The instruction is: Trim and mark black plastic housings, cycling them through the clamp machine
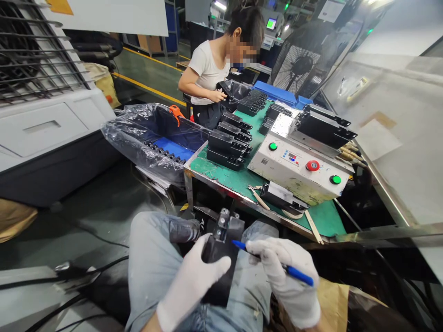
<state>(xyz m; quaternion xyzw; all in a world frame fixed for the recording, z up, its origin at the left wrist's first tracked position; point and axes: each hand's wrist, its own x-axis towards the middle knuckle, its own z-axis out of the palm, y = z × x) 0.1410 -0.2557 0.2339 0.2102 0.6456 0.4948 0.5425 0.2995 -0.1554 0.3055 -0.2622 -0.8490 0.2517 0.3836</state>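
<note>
My left hand, in a white glove, grips a black plastic part by its sides above my lap. The part is long and box-like, with small bosses and screw-like bits at its far end. Gloved in white too, my right hand is closed around a blue deburring tool or pen-like tool. Its blue tip points left and reaches the right edge of the black part near the far end; whether it touches cannot be made out.
A green-topped table bears stacked black parts, a white control box with green and red buttons, and pliers. Left of it stands a plastic-lined bin with an orange air gun. A co-worker handles a black part behind.
</note>
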